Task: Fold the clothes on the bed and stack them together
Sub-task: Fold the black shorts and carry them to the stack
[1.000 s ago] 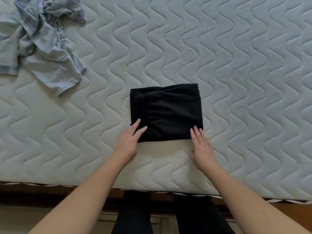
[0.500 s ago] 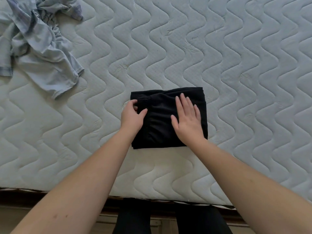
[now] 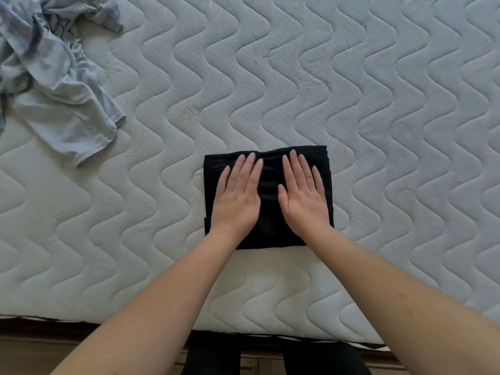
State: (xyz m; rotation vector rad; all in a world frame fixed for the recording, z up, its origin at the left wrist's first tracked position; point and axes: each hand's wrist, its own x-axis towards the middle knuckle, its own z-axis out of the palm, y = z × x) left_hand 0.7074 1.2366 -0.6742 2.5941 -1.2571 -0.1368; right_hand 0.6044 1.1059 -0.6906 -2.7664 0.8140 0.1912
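Both hands now lie flat, side by side, on the folded black garment [image 3: 269, 226], which sits on the mattress [image 3: 378, 131] near its front edge. Half a second ago the left hand [image 3: 238, 196] was curled at the garment's left edge; now its fingers are straight and spread over the left half. The right hand [image 3: 304, 197] was already flat and has shifted toward the right half. The crumpled light blue shirt [image 3: 54, 85] lies unfolded, well apart at the far left.
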